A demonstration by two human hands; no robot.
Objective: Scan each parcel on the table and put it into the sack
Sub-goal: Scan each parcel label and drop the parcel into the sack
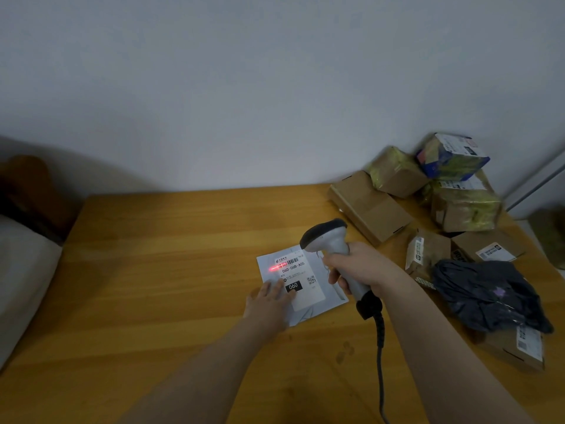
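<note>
Fig. | flat pale-grey plastic mailer parcel (305,312) was pinned under the straight fingers of the left hand (269,301) | grey pistol-grip plastic scanner (324,237) was clasped in the curled right hand (360,267) | red beam (275,267), cast just beyond the left fingertips, was judged to need shifting rightwards across the whole barcode (292,261) | trigger finger and sack could not be made out

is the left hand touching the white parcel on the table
Touching. The head view shows the left hand lying flat, fingers straight, on the white parcel, overlapping its label with no gap between them; the right hand grips the scanner.
</note>
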